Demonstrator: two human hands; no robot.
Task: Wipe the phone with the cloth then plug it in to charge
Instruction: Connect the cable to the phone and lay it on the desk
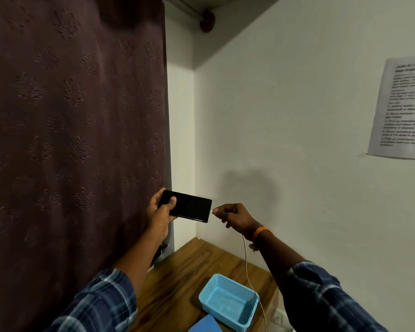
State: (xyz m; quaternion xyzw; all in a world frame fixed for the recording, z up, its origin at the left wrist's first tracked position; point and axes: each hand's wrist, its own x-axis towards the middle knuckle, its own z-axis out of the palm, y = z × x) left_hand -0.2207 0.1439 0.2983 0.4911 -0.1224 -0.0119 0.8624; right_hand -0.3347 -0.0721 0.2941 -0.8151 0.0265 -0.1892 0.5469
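Observation:
A black phone with a dark screen is held up in the air, lying sideways. My left hand grips its left end, thumb on the screen. My right hand pinches the plug of a thin white charging cable right at the phone's right end; whether the plug is seated I cannot tell. The cable hangs down past my right wrist toward a wall socket at the bottom edge. A blue cloth-like item lies on the wooden table below.
A light blue plastic basket stands on the table under my right arm. A dark patterned curtain fills the left side. White walls meet in the corner behind, with a printed sheet taped at the right.

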